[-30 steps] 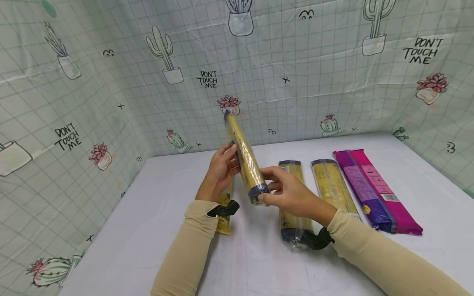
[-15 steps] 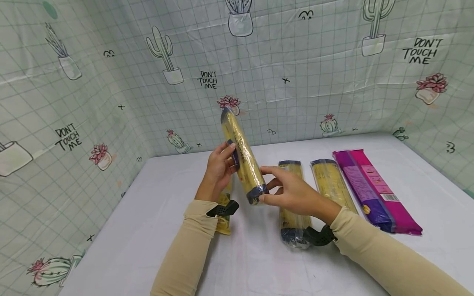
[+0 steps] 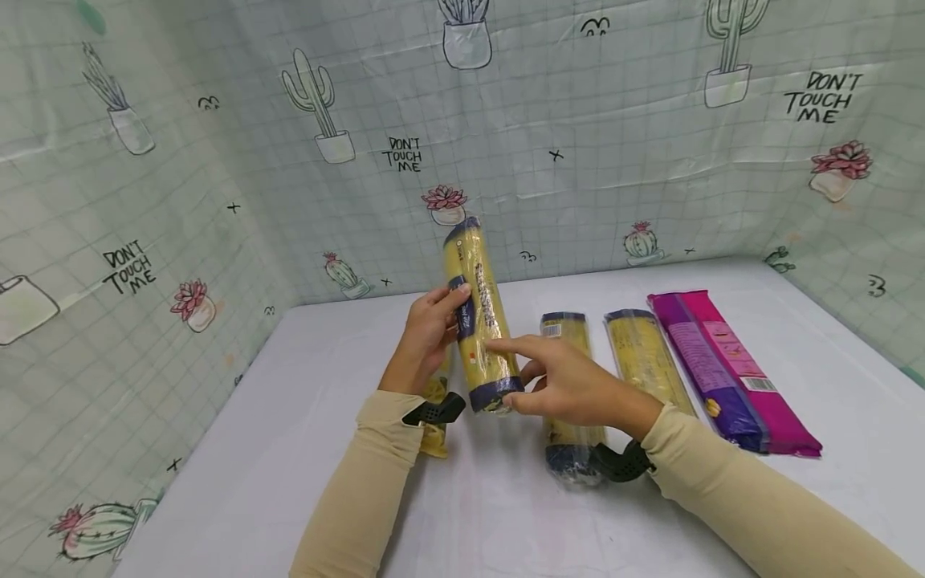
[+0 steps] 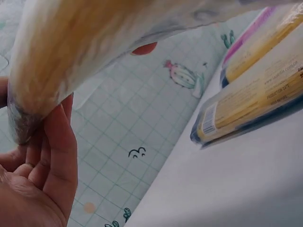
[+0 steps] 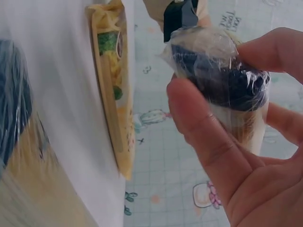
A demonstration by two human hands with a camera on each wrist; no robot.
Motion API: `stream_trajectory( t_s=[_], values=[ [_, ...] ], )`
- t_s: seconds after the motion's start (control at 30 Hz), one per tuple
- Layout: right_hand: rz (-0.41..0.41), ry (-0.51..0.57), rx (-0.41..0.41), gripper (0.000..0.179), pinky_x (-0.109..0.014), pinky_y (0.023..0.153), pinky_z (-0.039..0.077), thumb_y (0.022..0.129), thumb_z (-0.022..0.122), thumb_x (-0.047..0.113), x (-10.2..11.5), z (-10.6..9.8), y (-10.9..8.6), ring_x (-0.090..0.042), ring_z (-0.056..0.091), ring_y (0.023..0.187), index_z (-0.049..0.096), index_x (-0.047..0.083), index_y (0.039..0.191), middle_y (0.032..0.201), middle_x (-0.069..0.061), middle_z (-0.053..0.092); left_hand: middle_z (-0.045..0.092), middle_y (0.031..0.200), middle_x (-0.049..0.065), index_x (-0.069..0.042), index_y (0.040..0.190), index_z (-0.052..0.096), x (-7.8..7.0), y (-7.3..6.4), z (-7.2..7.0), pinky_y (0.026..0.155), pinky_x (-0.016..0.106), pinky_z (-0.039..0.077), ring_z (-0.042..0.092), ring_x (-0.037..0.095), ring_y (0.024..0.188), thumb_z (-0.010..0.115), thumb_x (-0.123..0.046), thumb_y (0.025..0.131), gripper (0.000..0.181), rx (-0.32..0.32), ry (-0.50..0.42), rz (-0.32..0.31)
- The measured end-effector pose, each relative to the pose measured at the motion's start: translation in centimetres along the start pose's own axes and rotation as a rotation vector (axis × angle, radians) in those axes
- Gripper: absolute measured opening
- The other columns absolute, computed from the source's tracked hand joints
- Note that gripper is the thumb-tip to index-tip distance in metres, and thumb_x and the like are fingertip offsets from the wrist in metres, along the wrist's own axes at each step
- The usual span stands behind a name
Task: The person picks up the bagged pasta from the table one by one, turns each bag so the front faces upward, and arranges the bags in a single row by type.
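Looking like a cloth-walled booth (image 3: 853, 233), can't tell what room. Cactus-print sheeting (image 3: 499, 112) is hanging behind the gripping left hand (image 3: 425, 325), white tabletop (image 3: 275, 449) sitting below.

Soft, even light, apparently from above, brightens the head view, leaving faint shadows on the white counter (image 3: 477, 514) and shiny glints along the held packet (image 3: 480, 313). Both wrist views are dimmer and greyer. The left one blurs that packet close to its lens; the right softens the foreground package (image 5: 28, 165).
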State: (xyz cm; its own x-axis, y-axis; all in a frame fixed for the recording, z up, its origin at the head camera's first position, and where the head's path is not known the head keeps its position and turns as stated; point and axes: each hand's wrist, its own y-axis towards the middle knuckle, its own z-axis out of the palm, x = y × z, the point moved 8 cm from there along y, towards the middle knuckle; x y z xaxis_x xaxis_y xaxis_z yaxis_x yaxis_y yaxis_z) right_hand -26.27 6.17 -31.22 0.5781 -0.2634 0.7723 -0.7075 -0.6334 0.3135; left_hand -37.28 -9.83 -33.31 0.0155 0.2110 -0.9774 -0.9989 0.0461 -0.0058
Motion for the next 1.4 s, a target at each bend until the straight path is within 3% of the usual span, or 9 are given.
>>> stream_trajectory(
  t_s=[0.2, 0.37, 0.57, 0.67, 0.9, 1.17, 1.4],
  values=[
    [0.076, 0.127, -0.040, 0.066, -0.036, 0.076, 0.059, 0.086, 0.072, 0.006, -0.9, -0.2, -0.5, -0.018, 0.070, 0.094, 0.049, 0.013, 0.147, 0.147, -0.015, 0.048, 0.063, 0.121, 0.012, -0.013, 0.149, 0.047, 0.1, -0.2, 0.8, 0.077, 0.031, 0.054, 0.065, 0.019, 0.098, 0.062, -0.030, 0.101, 0.053, 0.099, 0.121, -0.052],
    [0.101, 0.264, -0.054, 0.064, -0.038, 0.077, 0.060, 0.087, 0.070, 0.003, -1.5, 0.4, -0.5, -0.026, 0.068, 0.103, 0.047, 0.010, 0.146, 0.148, -0.018, 0.044, 0.060, 0.128, 0.012, -0.021, 0.158, 0.033, 0.3, -0.8, 0.6, 0.074, 0.032, 0.052, 0.063, 0.020, 0.100, 0.051, -0.022, 0.100, 0.060, 0.177, 0.161, -0.101],
    [0.070, 0.236, -0.046, 0.065, -0.038, 0.083, 0.058, 0.086, 0.065, -0.002, -1.3, 1.0, -0.4, -0.026, 0.067, 0.108, 0.045, 0.009, 0.147, 0.149, -0.018, 0.043, 0.054, 0.133, 0.016, -0.029, 0.160, 0.025, 0.4, -1.5, 0.8, 0.079, 0.039, 0.053, 0.064, 0.024, 0.102, 0.050, -0.019, 0.099, 0.067, 0.334, 0.116, -0.100],
    [0.054, 0.251, -0.040, 0.066, -0.038, 0.082, 0.058, 0.085, 0.063, -0.006, -1.1, 1.2, -0.4, -0.028, 0.066, 0.109, 0.044, 0.009, 0.147, 0.149, -0.019, 0.042, 0.054, 0.132, 0.016, -0.029, 0.160, 0.025, 0.3, -1.8, 0.8, 0.079, 0.040, 0.054, 0.065, 0.026, 0.100, 0.052, -0.017, 0.098, 0.069, 0.376, 0.088, -0.077],
    [0.068, 0.313, 0.004, 0.065, -0.039, 0.080, 0.059, 0.087, 0.065, -0.005, -1.3, 1.8, -0.2, -0.029, 0.065, 0.111, 0.043, 0.009, 0.146, 0.151, -0.020, 0.039, 0.057, 0.127, 0.012, -0.025, 0.160, 0.027, 0.2, -2.1, 0.2, 0.074, 0.035, 0.056, 0.067, 0.023, 0.095, 0.056, -0.014, 0.100, 0.068, 0.366, 0.077, -0.052],
    [0.080, 0.288, 0.025, 0.066, -0.039, 0.080, 0.059, 0.088, 0.067, 0.000, -1.3, 1.8, -0.1, -0.027, 0.065, 0.110, 0.042, 0.010, 0.148, 0.151, -0.016, 0.040, 0.057, 0.130, 0.016, -0.021, 0.160, 0.027, 0.1, -1.9, 0.0, 0.072, 0.034, 0.059, 0.069, 0.022, 0.095, 0.057, -0.011, 0.100, 0.068, 0.352, 0.069, -0.015],
    [0.052, 0.267, 0.051, 0.067, -0.040, 0.084, 0.057, 0.089, 0.068, 0.003, -1.2, 2.0, 0.1, -0.025, 0.064, 0.107, 0.040, 0.010, 0.150, 0.153, -0.013, 0.038, 0.058, 0.128, 0.018, -0.019, 0.159, 0.028, 0.1, -1.7, -0.1, 0.066, 0.028, 0.058, 0.070, 0.018, 0.088, 0.058, -0.007, 0.098, 0.069, 0.302, 0.053, -0.002]
  ],
)
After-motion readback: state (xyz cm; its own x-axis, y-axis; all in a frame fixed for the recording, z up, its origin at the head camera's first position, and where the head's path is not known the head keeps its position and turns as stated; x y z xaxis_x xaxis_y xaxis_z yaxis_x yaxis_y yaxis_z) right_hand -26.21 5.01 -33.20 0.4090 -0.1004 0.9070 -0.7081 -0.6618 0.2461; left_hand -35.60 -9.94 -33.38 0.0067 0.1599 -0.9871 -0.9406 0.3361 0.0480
